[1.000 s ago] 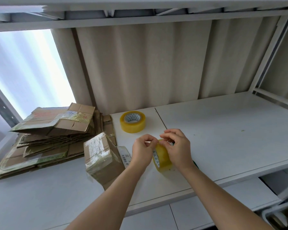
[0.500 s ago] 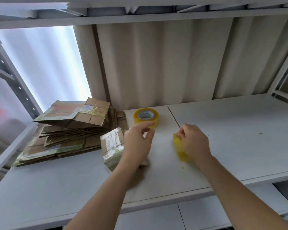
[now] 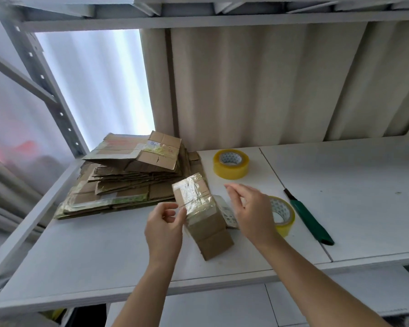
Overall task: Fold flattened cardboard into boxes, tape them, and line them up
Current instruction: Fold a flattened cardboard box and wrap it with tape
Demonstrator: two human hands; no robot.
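White shelf (image 3: 340, 185): small box (image 3: 203, 215) between loosely open left hand (image 3: 164, 226) and right hand (image 3: 253, 211).

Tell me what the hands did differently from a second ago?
Both hands let go of the nearer tape roll, which now lies flat on the shelf. The left hand moved to the small folded box, fingers at its taped end; the right hand hovers open above it. The cardboard stack and far tape roll stayed put.

near tape roll (image 3: 284, 217): left part hidden behind the right hand (image 3: 252, 212)
box label (image 3: 226, 212): print too blurred (unreadable)
forearms: cut off by bottom edge
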